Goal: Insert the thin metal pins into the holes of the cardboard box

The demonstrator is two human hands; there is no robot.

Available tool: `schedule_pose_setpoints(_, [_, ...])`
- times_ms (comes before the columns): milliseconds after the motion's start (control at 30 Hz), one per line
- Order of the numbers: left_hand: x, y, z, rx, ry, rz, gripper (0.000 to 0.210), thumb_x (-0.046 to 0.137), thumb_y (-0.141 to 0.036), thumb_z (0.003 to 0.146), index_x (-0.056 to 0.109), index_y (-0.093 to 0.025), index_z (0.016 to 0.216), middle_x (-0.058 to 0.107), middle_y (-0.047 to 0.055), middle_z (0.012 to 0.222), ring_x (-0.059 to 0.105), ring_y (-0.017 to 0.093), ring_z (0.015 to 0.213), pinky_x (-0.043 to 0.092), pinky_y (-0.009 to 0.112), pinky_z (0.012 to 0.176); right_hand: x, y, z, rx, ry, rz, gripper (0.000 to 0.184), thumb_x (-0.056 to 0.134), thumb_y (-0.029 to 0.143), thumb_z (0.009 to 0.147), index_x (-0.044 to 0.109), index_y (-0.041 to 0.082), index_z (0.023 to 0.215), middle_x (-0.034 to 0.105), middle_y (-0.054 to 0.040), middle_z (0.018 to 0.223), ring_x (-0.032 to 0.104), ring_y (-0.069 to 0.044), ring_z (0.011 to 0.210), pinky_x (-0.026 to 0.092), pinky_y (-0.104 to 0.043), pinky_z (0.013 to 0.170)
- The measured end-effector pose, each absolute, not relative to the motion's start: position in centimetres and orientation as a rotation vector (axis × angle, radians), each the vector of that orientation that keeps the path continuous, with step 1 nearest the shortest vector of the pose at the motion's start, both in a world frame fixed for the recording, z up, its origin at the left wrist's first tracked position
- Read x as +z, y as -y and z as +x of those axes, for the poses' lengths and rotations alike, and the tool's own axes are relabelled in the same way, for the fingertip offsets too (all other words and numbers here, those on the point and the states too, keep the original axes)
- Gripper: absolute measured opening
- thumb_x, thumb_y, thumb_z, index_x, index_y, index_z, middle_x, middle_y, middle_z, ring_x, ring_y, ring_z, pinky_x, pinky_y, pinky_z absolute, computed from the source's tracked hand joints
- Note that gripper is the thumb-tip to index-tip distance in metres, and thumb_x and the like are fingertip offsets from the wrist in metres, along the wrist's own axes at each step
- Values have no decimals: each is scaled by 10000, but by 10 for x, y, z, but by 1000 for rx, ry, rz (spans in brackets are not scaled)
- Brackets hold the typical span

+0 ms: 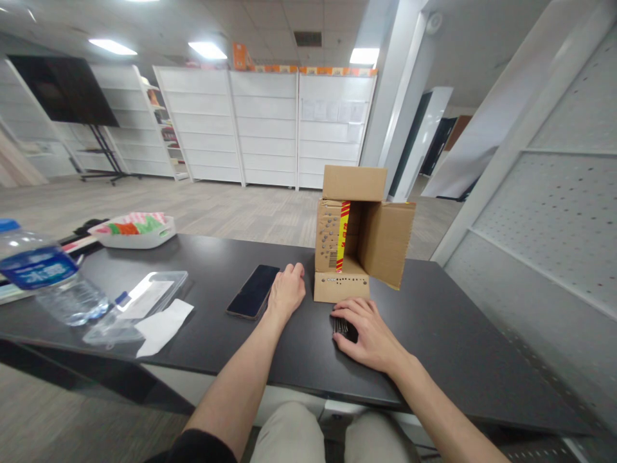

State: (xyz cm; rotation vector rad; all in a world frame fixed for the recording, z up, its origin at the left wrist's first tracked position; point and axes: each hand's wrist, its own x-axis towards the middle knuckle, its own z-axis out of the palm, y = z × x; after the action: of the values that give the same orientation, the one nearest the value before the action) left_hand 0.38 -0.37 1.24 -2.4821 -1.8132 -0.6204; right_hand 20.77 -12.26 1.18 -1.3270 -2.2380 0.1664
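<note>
While both hands lie on the dark bench, the left hand rests palm down with its fingers loosely together, holding nothing, its fingertips just short of the cardboard box. That box stands open right in front of both hands, flaps spread up and to the right, one lower flap folded out onto the bench toward the right hand. The right hand is flat, fingers spread, covering a small dark object; what that thing is, I cannot tell, nor whether the hand grips it or only presses on it. Just left of the left hand lies a black phone, face up. Farther left sit a clear plastic pouch, a white paper slip and a water bottle lying near the bench's left edge; beyond them, a white tray with coloured items. The near edge runs just under the forearms. Right of the right hand the bench is bare out to a white pegboard wall. Beyond the box, grey floor opens wide toward white shelving.
</note>
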Motion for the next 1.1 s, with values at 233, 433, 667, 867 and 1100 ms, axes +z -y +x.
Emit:
schedule_pose_setpoints(233, [14, 4, 4, -618, 1824, -2478, 217, 410, -130, 936, 566, -227, 1052, 623, 62, 1050, 636, 197, 921, 448, 331, 863, 11, 122, 208, 132, 2260, -1316, 266, 642, 283, 872, 683, 234, 1131, 713, -81, 1189, 591, -257, 1139, 385, -451, 995])
schedule_pose_setpoints(433, [12, 4, 4, -630, 1823, -2475, 216, 413, -131, 935, 564, -231, 1054, 615, 58, 1038, 634, 196, 911, 443, 330, 872, 10, 121, 208, 127, 2277, -1320, 258, 638, 287, 897, 689, 232, 1144, 718, -68, 1195, 592, -251, 1134, 369, -459, 1012])
schedule_pose_setpoints(667, [14, 5, 5, -622, 1835, -2484, 223, 406, -133, 938, 568, -227, 1060, 614, 61, 1054, 631, 194, 922, 445, 326, 869, 12, 121, 207, 121, 2289, -1323, 252, 645, 297, 898, 691, 231, 1137, 721, -76, 1188, 599, -255, 1115, 373, -456, 997])
schedule_pose_setpoints(867, [13, 4, 5, -639, 1823, -2484, 221, 407, -135, 939, 568, -227, 1058, 610, 64, 1045, 626, 199, 909, 444, 335, 867, 9, 119, 207, 105, 2279, -1324, 241, 664, 304, 896, 689, 228, 1124, 724, -67, 1174, 604, -243, 1104, 365, -445, 1001])
schedule_pose_setpoints(1100, [11, 3, 5, -626, 1827, -2479, 216, 413, -134, 940, 571, -223, 1056, 608, 62, 1036, 625, 196, 908, 438, 332, 866, 6, 116, 206, 80, 2283, -1326, 220, 676, 314, 893, 690, 210, 1086, 728, -84, 1139, 606, -246, 1079, 376, -432, 977])
